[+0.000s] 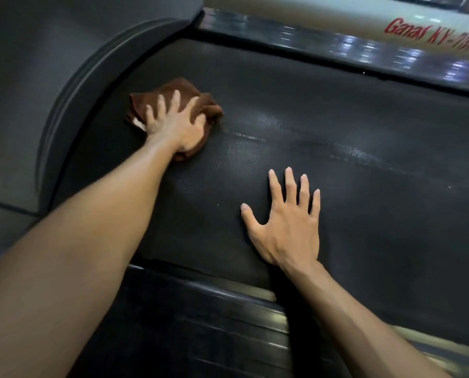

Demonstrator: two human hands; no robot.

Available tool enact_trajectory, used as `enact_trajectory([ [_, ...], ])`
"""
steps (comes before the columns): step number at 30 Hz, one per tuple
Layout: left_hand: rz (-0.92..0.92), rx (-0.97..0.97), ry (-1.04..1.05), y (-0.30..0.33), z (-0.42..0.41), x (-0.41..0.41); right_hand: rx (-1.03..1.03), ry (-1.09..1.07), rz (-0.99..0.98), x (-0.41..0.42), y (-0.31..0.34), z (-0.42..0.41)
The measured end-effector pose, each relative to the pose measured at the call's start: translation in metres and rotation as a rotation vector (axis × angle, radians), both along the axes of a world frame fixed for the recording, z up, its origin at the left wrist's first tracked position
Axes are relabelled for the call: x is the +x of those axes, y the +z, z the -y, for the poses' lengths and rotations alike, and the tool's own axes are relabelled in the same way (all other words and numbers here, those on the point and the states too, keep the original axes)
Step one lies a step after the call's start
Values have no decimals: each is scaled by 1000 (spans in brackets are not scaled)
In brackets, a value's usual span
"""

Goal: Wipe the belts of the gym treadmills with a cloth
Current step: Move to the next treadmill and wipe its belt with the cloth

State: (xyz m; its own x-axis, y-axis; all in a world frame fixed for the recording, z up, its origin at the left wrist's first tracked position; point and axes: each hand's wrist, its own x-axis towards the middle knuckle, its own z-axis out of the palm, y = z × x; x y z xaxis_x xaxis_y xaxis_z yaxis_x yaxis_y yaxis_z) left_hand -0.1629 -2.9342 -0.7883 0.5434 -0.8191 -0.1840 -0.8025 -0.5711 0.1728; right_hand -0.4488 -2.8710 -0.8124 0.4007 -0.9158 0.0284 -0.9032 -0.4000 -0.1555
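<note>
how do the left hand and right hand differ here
The left hand presses the brown cloth down near the motor cover; the right hand lies bare on the belt, holding nothing. The left reaches farther; the right stays nearer the side rail. Both have spread fingers.

My left hand pressed the bunched brown cloth onto the treadmill belt near its curved motor-cover end, while my right hand lay flat, fingers spread, by the belt's near edge.

Left hand far forward, arm fully stretched, fingers spread, palm down, pressing. Right hand nearer, palm flat, fingers splayed and straight, forearm angled in from lower right.
</note>
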Motion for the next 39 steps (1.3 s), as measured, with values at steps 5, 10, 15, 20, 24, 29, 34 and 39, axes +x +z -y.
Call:
enact_trajectory([
  [5, 11, 5, 114, -3, -28, 13, 12, 1, 23, -1, 0, 1],
  [10, 45, -32, -19, -6, -79, -62, 82, 20, 161, -6, 3, 2],
  [15, 10, -23, -277, -2, -91, -132, 295, -231, 937, -17, 30, 10],
  [20, -393, -302, -338, 22, -104, -105, 338, -244, 727, -21, 62, 30],
  [24, -231, -355, -178, 27, -136, -83, 477, -226, 563, 7, 73, 34],
  [29, -174, -251, -217, 15, -149, -85, 462, -276, 479, 17, 75, 39],
  [34, -197, -298, -270, 13, -127, -103, 137, -378, 132, -24, 79, 54],
  [39, -26, -201, -129, 2, -110, -90, -228, -180, 78, -8, 70, 50],
])
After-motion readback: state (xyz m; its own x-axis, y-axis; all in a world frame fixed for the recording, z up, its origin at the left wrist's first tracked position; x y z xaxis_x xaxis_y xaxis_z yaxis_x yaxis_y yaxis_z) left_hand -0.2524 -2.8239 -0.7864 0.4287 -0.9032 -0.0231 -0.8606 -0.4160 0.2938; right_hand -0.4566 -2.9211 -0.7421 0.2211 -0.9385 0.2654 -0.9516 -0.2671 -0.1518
